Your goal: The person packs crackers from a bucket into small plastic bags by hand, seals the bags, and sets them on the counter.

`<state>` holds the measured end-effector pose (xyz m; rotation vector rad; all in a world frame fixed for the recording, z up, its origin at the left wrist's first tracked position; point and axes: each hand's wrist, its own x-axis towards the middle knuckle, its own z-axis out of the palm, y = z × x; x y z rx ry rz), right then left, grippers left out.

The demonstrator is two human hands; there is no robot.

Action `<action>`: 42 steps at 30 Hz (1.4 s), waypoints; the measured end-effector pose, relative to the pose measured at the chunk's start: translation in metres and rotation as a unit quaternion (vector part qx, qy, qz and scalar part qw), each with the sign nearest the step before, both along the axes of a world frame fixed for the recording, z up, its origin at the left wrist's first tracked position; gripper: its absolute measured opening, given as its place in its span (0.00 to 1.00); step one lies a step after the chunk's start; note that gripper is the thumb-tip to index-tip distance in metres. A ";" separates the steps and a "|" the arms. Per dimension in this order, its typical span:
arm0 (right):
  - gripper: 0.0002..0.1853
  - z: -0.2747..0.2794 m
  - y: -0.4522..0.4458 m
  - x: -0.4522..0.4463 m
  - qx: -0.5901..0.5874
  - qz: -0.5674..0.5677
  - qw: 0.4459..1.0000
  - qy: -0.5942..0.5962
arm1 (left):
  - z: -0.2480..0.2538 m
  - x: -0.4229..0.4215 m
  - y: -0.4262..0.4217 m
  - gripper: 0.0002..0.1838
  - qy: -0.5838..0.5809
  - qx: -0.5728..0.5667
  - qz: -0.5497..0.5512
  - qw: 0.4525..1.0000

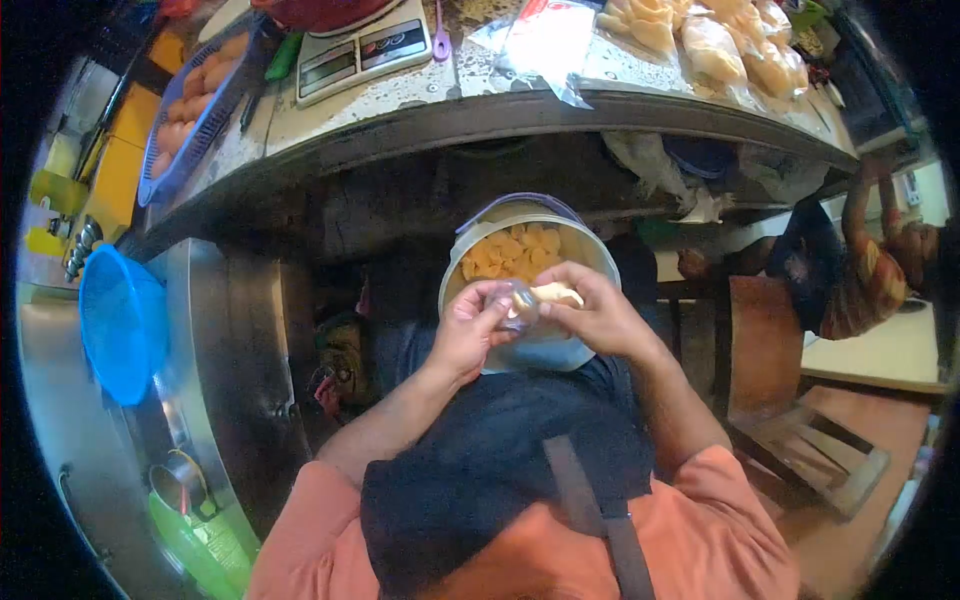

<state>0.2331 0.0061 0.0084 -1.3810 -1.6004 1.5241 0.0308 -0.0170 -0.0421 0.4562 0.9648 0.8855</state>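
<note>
2 bare hands meet over a round white bucket (560,356) of thin, curved yellow chips (510,252).
The left hand (474,325) pinches a crinkled clear plastic bag (518,312); the right hand (597,312), thumb against fingers, pinches pale, smooth-looking chips (559,294) beside it. On the speckled counter (415,102) sit a flat kitchen scale (365,62) and bulging, glossy filled bags (714,50).

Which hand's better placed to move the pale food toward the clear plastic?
Probably your right hand: its fingers already hold the pale food, right beside the clear plastic pinched in your left hand.
</note>
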 end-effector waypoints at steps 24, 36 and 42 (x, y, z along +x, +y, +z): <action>0.13 -0.008 0.028 0.004 0.065 0.161 0.974 -0.143 | 0.018 -0.013 -0.025 0.12 0.270 0.110 -0.158 0.944; 0.33 -0.218 0.075 -0.056 -0.016 0.243 0.871 -0.427 | 0.022 -0.024 -0.036 0.09 0.368 0.325 -0.040 0.870; 0.21 -0.186 0.066 -0.078 -0.133 0.296 0.875 -0.360 | 0.022 -0.034 -0.037 0.09 0.361 0.260 -0.119 0.887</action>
